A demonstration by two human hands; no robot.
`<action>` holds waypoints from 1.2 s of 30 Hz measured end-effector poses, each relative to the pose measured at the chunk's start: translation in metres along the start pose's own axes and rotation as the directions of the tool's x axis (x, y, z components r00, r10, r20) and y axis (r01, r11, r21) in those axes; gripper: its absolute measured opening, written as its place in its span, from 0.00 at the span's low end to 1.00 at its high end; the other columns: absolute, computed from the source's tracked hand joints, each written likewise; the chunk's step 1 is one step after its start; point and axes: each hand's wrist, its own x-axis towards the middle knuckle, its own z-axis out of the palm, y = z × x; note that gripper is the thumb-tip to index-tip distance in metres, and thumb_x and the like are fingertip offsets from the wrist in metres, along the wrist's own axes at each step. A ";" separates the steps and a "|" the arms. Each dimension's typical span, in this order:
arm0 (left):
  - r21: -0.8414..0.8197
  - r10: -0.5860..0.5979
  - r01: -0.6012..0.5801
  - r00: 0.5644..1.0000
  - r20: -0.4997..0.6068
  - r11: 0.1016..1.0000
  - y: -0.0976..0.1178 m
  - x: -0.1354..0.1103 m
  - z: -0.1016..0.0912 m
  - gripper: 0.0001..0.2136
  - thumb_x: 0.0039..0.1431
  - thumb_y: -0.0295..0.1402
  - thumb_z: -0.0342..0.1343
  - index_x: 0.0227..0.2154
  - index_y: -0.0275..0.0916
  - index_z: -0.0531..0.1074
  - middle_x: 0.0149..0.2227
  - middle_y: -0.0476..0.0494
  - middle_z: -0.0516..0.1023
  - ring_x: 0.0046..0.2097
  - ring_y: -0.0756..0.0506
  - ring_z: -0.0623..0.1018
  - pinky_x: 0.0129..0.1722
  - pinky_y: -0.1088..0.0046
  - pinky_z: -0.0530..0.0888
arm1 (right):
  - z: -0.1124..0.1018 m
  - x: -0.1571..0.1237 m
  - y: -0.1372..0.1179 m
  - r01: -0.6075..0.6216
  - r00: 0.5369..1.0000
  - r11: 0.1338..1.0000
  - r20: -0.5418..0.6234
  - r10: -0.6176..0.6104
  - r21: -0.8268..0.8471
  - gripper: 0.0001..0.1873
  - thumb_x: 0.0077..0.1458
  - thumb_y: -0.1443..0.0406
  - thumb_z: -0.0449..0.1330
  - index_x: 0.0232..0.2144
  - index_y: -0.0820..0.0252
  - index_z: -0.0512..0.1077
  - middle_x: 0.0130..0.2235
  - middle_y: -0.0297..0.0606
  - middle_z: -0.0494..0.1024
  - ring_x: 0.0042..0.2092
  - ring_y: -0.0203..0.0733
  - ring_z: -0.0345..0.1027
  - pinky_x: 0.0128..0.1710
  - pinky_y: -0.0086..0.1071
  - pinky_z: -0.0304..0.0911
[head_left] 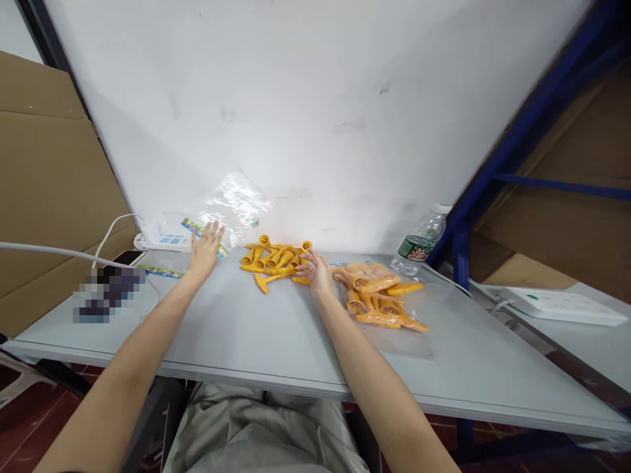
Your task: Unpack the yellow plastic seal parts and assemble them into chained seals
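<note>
My left hand [206, 249] is at the back left of the table, fingers stretched out over a clear plastic bag [239, 197] with a colourful printed strip. The bag leans up against the white wall. Beside a loose pile of yellow plastic horn-shaped pieces [276, 259], my right hand [319, 272] has its fingers apart, at the pile's right edge. Whether its fingertips touch a piece I cannot tell. Just right of that hand lies a clear bag filled with similar yellow pieces [379, 302].
A plastic bottle [421, 243] with a green label stands at the back right. To the left are a phone [129, 257], a white power strip [170, 242], cables and another flat bag [162, 263]. Cardboard [44, 184] borders the left side; a blue metal frame [461, 256] borders the right.
</note>
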 end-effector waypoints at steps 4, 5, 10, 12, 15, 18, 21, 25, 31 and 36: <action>0.148 -0.268 0.257 0.961 0.064 0.955 -0.055 -0.018 -0.012 0.31 0.61 0.22 0.37 0.68 0.38 0.53 0.71 0.35 0.49 0.72 0.37 0.49 0.66 0.39 0.47 | 0.000 -0.001 0.004 0.017 1.000 0.999 -0.015 -0.018 -0.046 0.20 0.44 0.52 0.68 0.35 0.56 0.71 0.30 0.29 0.79 0.20 0.33 0.68 0.18 0.28 0.66; 0.191 -0.334 0.312 0.938 0.092 0.931 -0.066 -0.023 -0.014 0.31 0.61 0.22 0.37 0.68 0.37 0.53 0.71 0.34 0.49 0.72 0.36 0.49 0.66 0.37 0.47 | 0.000 0.000 0.004 0.017 1.000 0.999 -0.021 -0.018 -0.051 0.19 0.44 0.52 0.68 0.34 0.56 0.71 0.30 0.29 0.79 0.20 0.34 0.68 0.18 0.29 0.66; 0.300 -0.464 0.378 0.832 0.305 0.876 -0.109 -0.043 -0.013 0.29 0.61 0.23 0.40 0.65 0.43 0.60 0.70 0.37 0.53 0.71 0.33 0.51 0.63 0.31 0.48 | -0.001 0.001 0.004 0.005 0.999 0.999 -0.038 -0.007 -0.052 0.19 0.41 0.53 0.68 0.33 0.56 0.71 0.28 0.29 0.78 0.19 0.34 0.67 0.17 0.29 0.65; 0.288 -0.440 0.349 0.816 0.376 0.892 -0.118 -0.044 -0.013 0.28 0.60 0.24 0.43 0.64 0.45 0.63 0.70 0.39 0.53 0.71 0.33 0.52 0.62 0.31 0.52 | -0.002 0.001 0.004 0.000 0.999 0.998 -0.037 -0.002 -0.056 0.20 0.40 0.53 0.69 0.33 0.57 0.71 0.27 0.28 0.78 0.19 0.33 0.67 0.17 0.28 0.65; 0.255 -0.375 0.283 0.795 0.477 0.925 -0.124 -0.042 -0.014 0.31 0.55 0.20 0.43 0.63 0.45 0.65 0.70 0.43 0.54 0.71 0.35 0.53 0.63 0.36 0.57 | -0.002 0.001 0.004 -0.012 0.999 0.998 -0.046 0.010 -0.057 0.20 0.40 0.53 0.69 0.34 0.57 0.71 0.27 0.28 0.78 0.18 0.34 0.67 0.17 0.28 0.64; 0.246 -0.359 0.266 0.767 0.531 0.932 -0.124 -0.037 -0.017 0.33 0.52 0.21 0.46 0.62 0.44 0.66 0.69 0.44 0.56 0.70 0.33 0.55 0.62 0.37 0.59 | -0.002 0.001 0.004 -0.022 0.998 0.998 -0.053 0.019 -0.057 0.20 0.41 0.55 0.68 0.34 0.58 0.71 0.27 0.29 0.78 0.18 0.34 0.67 0.17 0.29 0.64; 0.298 -0.408 0.283 0.709 0.576 0.912 -0.121 -0.032 -0.020 0.33 0.51 0.22 0.49 0.61 0.48 0.67 0.69 0.47 0.56 0.70 0.32 0.56 0.63 0.35 0.55 | -0.002 0.000 0.004 -0.029 0.998 0.998 -0.053 0.026 -0.063 0.17 0.44 0.56 0.68 0.34 0.58 0.71 0.27 0.29 0.78 0.19 0.34 0.67 0.17 0.29 0.64; 0.394 -0.477 0.281 0.634 0.608 0.875 -0.113 -0.022 -0.021 0.26 0.57 0.32 0.49 0.60 0.47 0.69 0.71 0.46 0.50 0.71 0.30 0.52 0.63 0.31 0.46 | -0.001 -0.001 0.004 -0.031 0.998 0.997 -0.050 0.028 -0.074 0.16 0.46 0.56 0.67 0.34 0.58 0.72 0.28 0.30 0.78 0.19 0.33 0.67 0.18 0.28 0.64; 0.375 -0.448 0.266 0.685 0.575 0.888 -0.101 -0.019 0.000 0.27 0.61 0.44 0.46 0.59 0.38 0.70 0.71 0.35 0.49 0.70 0.26 0.50 0.62 0.30 0.49 | -0.002 -0.002 0.005 -0.033 0.999 0.980 -0.028 0.028 -0.198 0.11 0.49 0.56 0.62 0.31 0.57 0.71 0.20 0.27 0.73 0.16 0.34 0.63 0.17 0.28 0.61; 0.257 -0.523 0.460 0.677 0.518 0.850 -0.097 -0.024 0.030 0.31 0.60 0.31 0.43 0.68 0.38 0.54 0.72 0.34 0.43 0.71 0.30 0.51 0.61 0.33 0.57 | -0.001 -0.002 0.014 0.005 1.000 0.914 0.011 0.000 -0.405 0.16 0.50 0.50 0.60 0.23 0.54 0.67 0.13 0.28 0.67 0.14 0.37 0.59 0.16 0.30 0.56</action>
